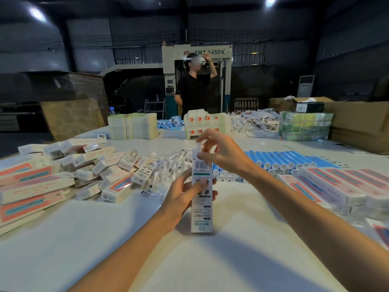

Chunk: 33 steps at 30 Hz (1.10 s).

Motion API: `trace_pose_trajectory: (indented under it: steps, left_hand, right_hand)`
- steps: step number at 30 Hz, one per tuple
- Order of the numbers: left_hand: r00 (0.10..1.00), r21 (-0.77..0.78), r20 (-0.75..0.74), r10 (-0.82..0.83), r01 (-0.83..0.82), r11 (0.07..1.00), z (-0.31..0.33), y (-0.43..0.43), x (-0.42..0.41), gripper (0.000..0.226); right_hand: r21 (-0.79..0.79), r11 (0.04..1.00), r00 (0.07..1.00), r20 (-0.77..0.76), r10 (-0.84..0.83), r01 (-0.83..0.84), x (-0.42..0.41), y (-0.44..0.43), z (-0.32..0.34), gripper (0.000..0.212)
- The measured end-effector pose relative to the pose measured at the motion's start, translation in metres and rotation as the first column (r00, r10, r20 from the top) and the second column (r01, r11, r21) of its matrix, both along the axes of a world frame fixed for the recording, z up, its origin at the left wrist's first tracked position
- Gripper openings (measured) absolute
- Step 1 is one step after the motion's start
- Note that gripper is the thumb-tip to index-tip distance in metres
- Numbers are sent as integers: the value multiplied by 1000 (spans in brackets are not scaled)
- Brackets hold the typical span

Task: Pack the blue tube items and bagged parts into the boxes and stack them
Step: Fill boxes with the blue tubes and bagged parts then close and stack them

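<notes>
While my left hand grips the upright box on the surface, my right hand pinches its top flap; blue tubes lie right, bagged parts left.

A dim hall is enclosed by dark corrugated walls and lit by round ceiling lamps. A large pale machine is set against the far wall, flanked by wrapped cardboard stacks on the left and a white standing air conditioner on the right. The foreground is taken up by a wide white table.
</notes>
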<state>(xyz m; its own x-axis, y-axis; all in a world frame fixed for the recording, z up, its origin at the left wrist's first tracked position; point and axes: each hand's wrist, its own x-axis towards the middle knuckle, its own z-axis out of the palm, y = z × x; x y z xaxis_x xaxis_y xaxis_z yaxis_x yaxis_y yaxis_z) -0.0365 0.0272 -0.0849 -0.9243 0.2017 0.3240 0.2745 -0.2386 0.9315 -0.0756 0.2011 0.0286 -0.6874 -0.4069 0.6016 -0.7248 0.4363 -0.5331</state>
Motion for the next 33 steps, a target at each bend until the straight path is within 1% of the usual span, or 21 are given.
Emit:
trace_pose_trajectory:
  steps: [2, 3, 5, 8, 9, 11, 13, 16, 17, 20, 22, 26, 28, 29, 31, 32, 33]
  left_hand:
    - [1000, 5, -3, 9, -9, 1000, 0, 1, 1, 45]
    - [1000, 11, -5, 14, -14, 1000, 0, 0, 1, 45]
    - [999, 23, -18, 27, -26, 999, 0, 0, 1, 41]
    - [993, -28, -64, 98, -100, 995, 0, -1, 1, 39]
    - [990, -48, -77, 121, -125, 991, 0, -1, 1, 42]
    - [984, -62, -94, 154, -160, 985, -1, 0, 1, 51]
    - [982, -37, -108, 156, -161, 986, 0, 1, 1, 61]
    - [969, -56, -204, 137, -152, 987, 4, 0, 3, 76]
    - [966, -68, -226, 125, -144, 987, 4, -1, 3, 76]
    - [966, -87, -245, 83, -107, 991, 6, -1, 2, 66]
    - [963, -127, -258, 75, -110, 986, 10, 1, 1, 61]
    - [966, -275, -255, 42, -114, 955, 29, 5, -7, 57]
    - [971, -313, -236, 29, -104, 944, 37, 10, -14, 57]
    - [974, -312, -224, 29, -100, 945, 38, 15, -17, 58]
    - [979, -277, -198, 42, -97, 956, 36, 28, -20, 58]
    - [982, -258, -184, 49, -96, 961, 32, 34, -22, 56]
    - [985, -240, -166, 54, -93, 966, 26, 39, -23, 54]
  right_hand:
    - [55, 998, 999, -34, 17, -15, 0, 2, -8, 11]
    - [55, 998, 999, -49, 14, -12, 0, 4, -13, 9]
    - [8, 1000, 998, -49, -27, 27, 2, 12, -27, 17]
    - [-170, 983, 997, 1, -72, 71, 8, 22, -50, 22]
    - [-239, 969, 998, 41, -54, 63, 12, 23, -57, 25]
    - [-332, 943, 992, 117, 37, 4, 20, 22, -69, 34]
    - [-360, 932, 986, 131, 100, -46, 25, 21, -78, 44]
    - [-380, 922, 975, 165, 151, -79, 27, 18, -81, 53]
    - [-388, 918, 969, 180, 167, -86, 27, 17, -81, 52]
    - [-421, 899, 954, 199, 222, -122, 27, 15, -82, 46]
    - [-432, 890, 949, 193, 249, -146, 26, 16, -83, 40]
    - [-444, 892, 961, 196, 194, -90, 19, 24, -87, 34]
    - [-445, 894, 968, 201, 152, -48, 14, 30, -87, 32]
    - [-452, 891, 970, 202, 135, -30, 11, 32, -86, 28]
    - [-479, 878, 974, 204, 101, 9, 6, 38, -86, 12]
    - [-494, 869, 974, 210, 83, 32, 5, 40, -87, 11]
    - [-503, 862, 972, 226, 62, 61, 2, 42, -89, 21]
